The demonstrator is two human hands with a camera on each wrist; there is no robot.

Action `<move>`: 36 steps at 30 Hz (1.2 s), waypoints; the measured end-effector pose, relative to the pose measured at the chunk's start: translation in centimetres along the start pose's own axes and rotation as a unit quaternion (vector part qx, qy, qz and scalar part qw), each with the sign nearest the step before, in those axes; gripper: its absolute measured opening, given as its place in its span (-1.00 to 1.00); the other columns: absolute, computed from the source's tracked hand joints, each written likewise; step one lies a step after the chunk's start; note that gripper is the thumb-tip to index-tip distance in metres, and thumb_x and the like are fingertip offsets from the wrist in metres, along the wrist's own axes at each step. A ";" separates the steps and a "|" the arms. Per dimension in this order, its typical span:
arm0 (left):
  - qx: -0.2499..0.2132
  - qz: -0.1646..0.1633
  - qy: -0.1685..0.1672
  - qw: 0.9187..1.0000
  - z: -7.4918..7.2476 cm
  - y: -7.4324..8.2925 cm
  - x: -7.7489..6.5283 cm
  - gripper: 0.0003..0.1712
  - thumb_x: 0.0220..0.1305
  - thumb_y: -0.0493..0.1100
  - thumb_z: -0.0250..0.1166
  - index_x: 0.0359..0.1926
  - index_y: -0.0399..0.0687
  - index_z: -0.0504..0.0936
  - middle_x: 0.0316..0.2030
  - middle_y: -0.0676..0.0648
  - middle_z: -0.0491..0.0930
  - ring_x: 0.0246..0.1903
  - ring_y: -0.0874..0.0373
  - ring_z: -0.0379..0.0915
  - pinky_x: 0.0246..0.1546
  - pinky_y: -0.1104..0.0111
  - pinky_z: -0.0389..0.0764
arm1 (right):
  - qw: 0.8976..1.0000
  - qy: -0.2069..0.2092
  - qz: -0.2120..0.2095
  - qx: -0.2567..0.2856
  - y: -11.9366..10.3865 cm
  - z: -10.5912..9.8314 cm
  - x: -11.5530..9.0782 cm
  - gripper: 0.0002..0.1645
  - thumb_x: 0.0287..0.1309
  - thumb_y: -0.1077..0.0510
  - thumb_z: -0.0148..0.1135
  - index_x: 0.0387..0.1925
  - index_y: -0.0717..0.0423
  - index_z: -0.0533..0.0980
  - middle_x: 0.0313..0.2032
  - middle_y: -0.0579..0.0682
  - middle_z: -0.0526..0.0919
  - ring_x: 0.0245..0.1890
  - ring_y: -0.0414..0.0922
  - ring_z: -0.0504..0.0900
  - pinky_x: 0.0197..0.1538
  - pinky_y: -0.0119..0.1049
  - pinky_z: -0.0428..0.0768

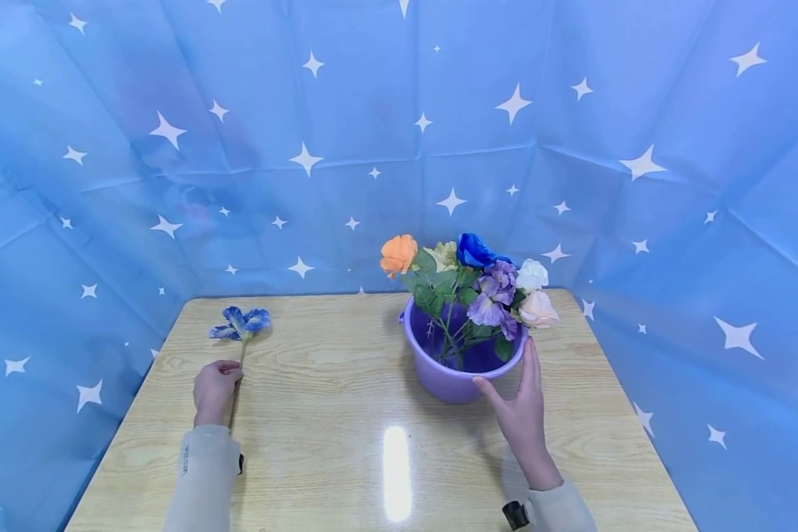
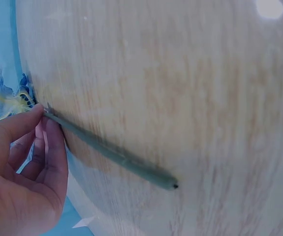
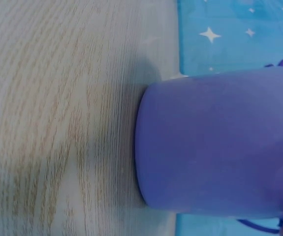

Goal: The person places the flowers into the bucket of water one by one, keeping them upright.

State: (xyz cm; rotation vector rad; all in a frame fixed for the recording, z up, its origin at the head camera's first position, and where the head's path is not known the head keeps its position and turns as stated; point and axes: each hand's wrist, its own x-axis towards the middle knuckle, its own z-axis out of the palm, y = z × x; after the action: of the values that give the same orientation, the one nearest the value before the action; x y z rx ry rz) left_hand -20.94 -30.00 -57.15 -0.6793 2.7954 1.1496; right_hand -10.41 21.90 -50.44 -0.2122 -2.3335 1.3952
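On the left of the table, my left hand (image 1: 216,388) pinches the stem of a blue artificial flower (image 1: 241,323). Thumb and fingertips meet on the green stem (image 2: 116,155), whose lower end points toward the right of the left wrist view. A purple bucket (image 1: 448,384) stands upright at the right, holding several artificial flowers: orange, pale green, blue, purple, white and pale pink. My right hand (image 1: 522,414) touches its near right side, thumb at the front rim and straight fingers along the right rim. The bucket's wall (image 3: 210,147) fills much of the right wrist view.
The wood-grain table (image 1: 326,384) has its far edge against a blue curtain (image 1: 372,133) with white stars, which also hangs at both sides. A bright light reflection lies on the tabletop near the middle front. Part of the bucket's handle (image 3: 259,226) shows below its rim.
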 end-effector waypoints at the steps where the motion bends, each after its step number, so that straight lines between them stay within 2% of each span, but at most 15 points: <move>1: 0.000 0.001 0.000 1.000 0.0 0.0 -0.1 -0.70 0.36 -0.20 0.23 0.04 -0.25 0.66 -0.06 -0.31 0.68 -0.14 -0.17 0.57 -0.32 0.21 0.47 | 1.000 -0.001 -0.001 0.001 0.0 0.0 0.0 0.35 0.00 0.02 0.56 0.59 0.02 -0.16 0.60 0.08 -0.12 0.60 0.08 -0.10 0.58 0.15 0.01; 11: -0.009 0.013 0.012 1.000 -0.2 0.8 0.0 -0.69 0.31 -0.21 0.28 0.02 -0.29 0.67 -0.12 -0.29 0.71 -0.13 -0.16 0.58 -0.26 0.22 0.48 | 1.000 0.002 -0.007 -0.001 0.0 -0.1 0.1 0.34 -0.01 0.04 0.56 0.59 0.03 -0.15 0.59 0.10 -0.11 0.59 0.09 -0.09 0.57 0.15 0.01; 15: -0.013 0.007 0.013 1.000 -0.2 1.3 -0.2 -0.68 0.30 -0.21 0.27 0.03 -0.26 0.66 -0.13 -0.26 0.71 -0.21 -0.07 0.57 -0.29 0.27 0.45 | 1.000 0.002 -0.006 -0.003 -0.1 -0.1 0.1 0.34 -0.01 0.03 0.56 0.59 0.03 -0.14 0.59 0.09 -0.11 0.59 0.09 -0.08 0.57 0.15 0.01; 19: -0.017 0.015 0.018 1.000 -0.2 1.7 -0.3 -0.68 0.30 -0.21 0.26 0.03 -0.26 0.67 -0.14 -0.26 0.71 -0.28 0.03 0.56 -0.32 0.34 0.41 | 1.000 0.001 -0.006 -0.003 0.0 -0.1 0.1 0.34 -0.01 0.03 0.56 0.59 0.04 -0.14 0.59 0.12 -0.10 0.59 0.09 -0.08 0.57 0.15 0.02; 25: -0.028 0.023 0.020 0.999 -0.1 2.2 -0.5 -0.70 0.32 -0.22 0.27 0.02 -0.27 0.66 -0.12 -0.28 0.70 -0.36 0.12 0.53 -0.43 0.44 0.44 | 1.000 -0.002 -0.003 0.002 -0.1 -0.1 0.1 0.34 0.01 0.03 0.55 0.59 0.05 -0.16 0.60 0.07 -0.13 0.59 0.08 -0.10 0.58 0.14 0.00; 32: -0.051 0.023 0.025 0.998 0.0 3.1 -0.6 -0.71 0.29 -0.24 0.30 0.00 -0.27 0.68 -0.20 -0.18 0.73 -0.44 0.29 0.48 -0.44 0.50 0.51 | 1.000 -0.003 -0.003 -0.003 0.0 -0.1 0.0 0.31 0.04 0.03 0.53 0.58 0.07 -0.16 0.59 0.13 -0.12 0.59 0.14 -0.10 0.58 0.15 -0.01; 36: -0.066 0.031 0.020 0.997 -0.1 3.7 -0.8 -0.70 0.29 -0.25 0.30 0.01 -0.30 0.67 -0.15 -0.25 0.72 -0.48 0.37 0.46 -0.45 0.58 0.52 | 1.000 -0.002 -0.007 0.000 0.0 -0.1 0.0 0.31 0.04 0.04 0.53 0.58 0.08 -0.15 0.59 0.15 -0.12 0.59 0.14 -0.10 0.58 0.16 -0.02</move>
State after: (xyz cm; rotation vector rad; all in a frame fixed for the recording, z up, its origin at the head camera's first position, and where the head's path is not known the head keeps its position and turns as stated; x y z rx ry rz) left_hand -21.71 -27.44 -54.51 -0.6372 2.8114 1.3578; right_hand -10.38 21.99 -50.43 -0.1948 -2.3337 1.3894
